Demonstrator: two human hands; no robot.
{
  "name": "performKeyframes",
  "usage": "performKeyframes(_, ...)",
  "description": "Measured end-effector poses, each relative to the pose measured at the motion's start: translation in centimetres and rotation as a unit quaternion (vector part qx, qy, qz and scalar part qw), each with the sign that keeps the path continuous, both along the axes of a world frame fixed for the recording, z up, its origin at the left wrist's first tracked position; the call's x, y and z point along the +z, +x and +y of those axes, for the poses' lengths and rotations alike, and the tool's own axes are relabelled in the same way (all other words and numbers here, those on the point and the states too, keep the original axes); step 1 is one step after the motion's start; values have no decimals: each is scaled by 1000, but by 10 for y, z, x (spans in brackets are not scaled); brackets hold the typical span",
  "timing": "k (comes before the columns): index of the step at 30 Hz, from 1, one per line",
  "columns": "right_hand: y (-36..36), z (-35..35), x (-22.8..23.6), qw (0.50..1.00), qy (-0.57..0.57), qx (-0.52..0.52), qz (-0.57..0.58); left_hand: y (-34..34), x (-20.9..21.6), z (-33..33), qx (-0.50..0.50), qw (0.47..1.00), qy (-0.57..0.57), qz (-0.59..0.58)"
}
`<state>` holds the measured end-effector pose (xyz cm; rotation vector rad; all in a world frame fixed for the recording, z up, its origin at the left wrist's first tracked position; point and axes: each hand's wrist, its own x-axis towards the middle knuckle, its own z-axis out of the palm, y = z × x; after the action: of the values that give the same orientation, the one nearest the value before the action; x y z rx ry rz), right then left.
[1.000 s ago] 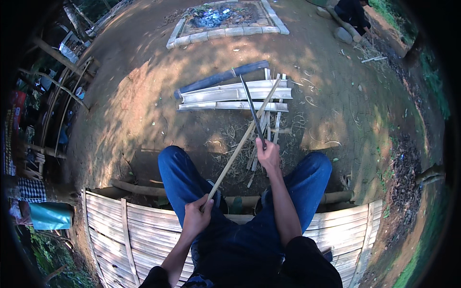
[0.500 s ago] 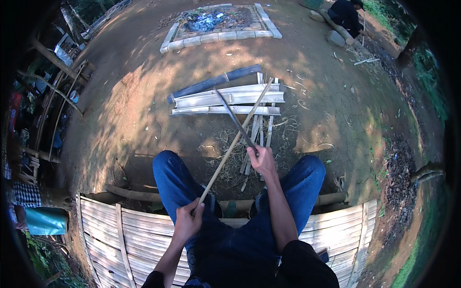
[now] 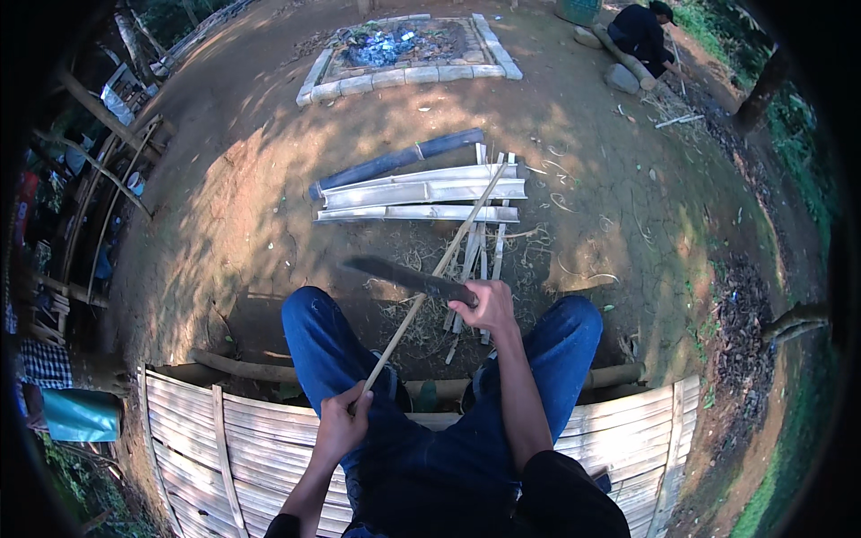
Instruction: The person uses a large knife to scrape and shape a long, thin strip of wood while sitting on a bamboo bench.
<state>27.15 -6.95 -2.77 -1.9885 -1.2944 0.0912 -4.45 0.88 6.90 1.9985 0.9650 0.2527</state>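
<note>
My left hand [image 3: 344, 419] is closed round the near end of a long, thin bamboo strip [image 3: 414, 308], which slants up and away to the right. In my right hand [image 3: 485, 305] is the handle of a machete [image 3: 395, 271]. Its dark, broad blade points left, crosses over the strip and is slightly blurred; whether it touches the strip I cannot tell. Beyond lie split bamboo pieces [image 3: 466, 190], pale hollow side up, with a dark bamboo piece [image 3: 386, 165] behind them. Narrow bamboo strips [image 3: 484, 260] lie under and in front of them among curled shavings.
I sit on a bamboo-slat bench [image 3: 278, 439], knees apart. A brick-edged fire pit [image 3: 408, 75] with ash lies ahead. At the far right another person [image 3: 639, 38] crouches near a log [image 3: 628, 63] and a stone [image 3: 621, 79]. Wooden racks [image 3: 103, 197] stand at left.
The machete has swung from pointing away and left to pointing mostly left, its blade now across the strip nearer to me. My right hand has dropped slightly; the left still grips the strip.
</note>
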Motion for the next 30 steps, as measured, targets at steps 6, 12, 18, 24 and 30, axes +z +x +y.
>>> performKeyframes(6,25,4,-41,963,-7,-236,127,-9,4,-3,-11,1000,-9,10)
performKeyframes(12,5,2,2,999,11,-34,20,-12,5,2,-17,1000,-14,-8)
performKeyframes(18,59,3,-29,937,-37,-290,193,-40,25,-4,-34,996,-52,57)
performKeyframes(24,33,2,-11,987,-81,-114,81,-55,24,6,-34,998,-45,34)
performKeyframes(30,103,-13,-101,862,-68,-422,274,-91,69,9,-56,990,-99,88)
